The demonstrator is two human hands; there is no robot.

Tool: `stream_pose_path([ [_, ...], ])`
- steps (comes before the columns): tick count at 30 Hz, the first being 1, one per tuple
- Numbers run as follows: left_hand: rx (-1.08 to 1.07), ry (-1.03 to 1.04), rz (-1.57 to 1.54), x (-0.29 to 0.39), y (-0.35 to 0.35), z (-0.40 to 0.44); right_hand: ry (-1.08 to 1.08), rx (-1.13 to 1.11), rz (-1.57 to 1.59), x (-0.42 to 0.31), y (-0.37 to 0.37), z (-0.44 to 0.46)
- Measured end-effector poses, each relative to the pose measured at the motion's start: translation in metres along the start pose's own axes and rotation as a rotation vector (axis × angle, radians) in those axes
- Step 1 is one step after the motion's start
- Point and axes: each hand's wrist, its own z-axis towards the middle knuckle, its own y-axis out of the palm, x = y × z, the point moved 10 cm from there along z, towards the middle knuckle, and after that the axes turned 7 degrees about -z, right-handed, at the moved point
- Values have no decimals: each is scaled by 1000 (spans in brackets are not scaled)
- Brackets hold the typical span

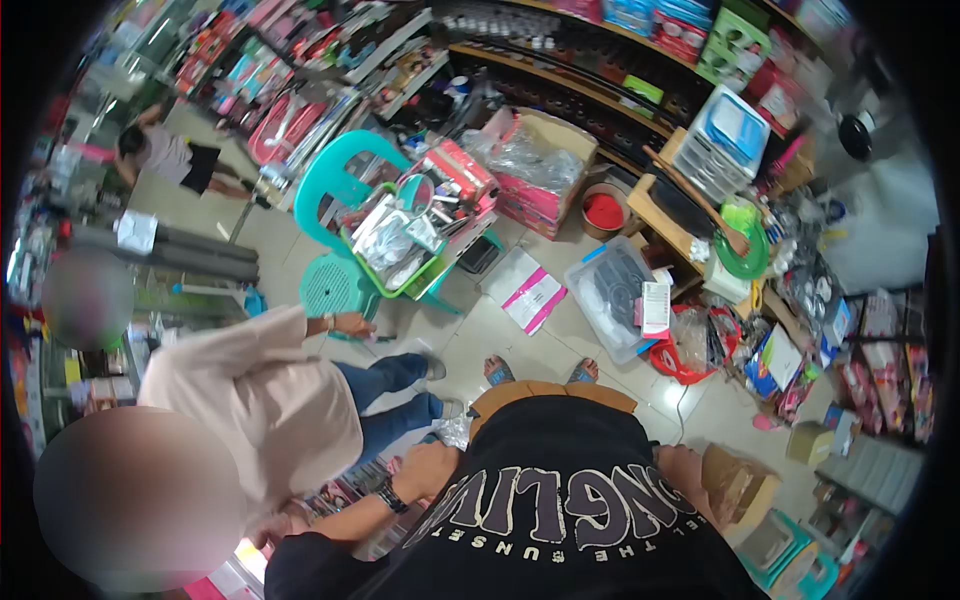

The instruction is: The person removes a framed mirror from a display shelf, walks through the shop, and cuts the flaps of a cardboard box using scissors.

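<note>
My left hand (430, 468), with a dark watch on the wrist, is beside the left side of my black shirt (560, 500). Its fingers are too unclear to tell whether they grip anything. Crumpled clear plastic (455, 432) shows just beyond it. On the other side, part of my right hand or forearm (682, 470) shows at the shirt's edge, near a brown paper bag (738, 482); its fingers are hidden. Both my sandalled feet are on the tiled floor (460, 345).
A person in a light pink top (260, 390) stands close on the left. Ahead are a teal chair (340, 285) with a loaded green basket (400, 285), a flat white-and-pink package (525, 290), a lidded plastic bin (605, 300) and a red basket (690, 372).
</note>
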Motion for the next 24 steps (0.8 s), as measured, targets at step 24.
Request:
stream_pose_path([
  [24,484,1439,-330,536,-333,139,569,354,1054,105,68,-34],
])
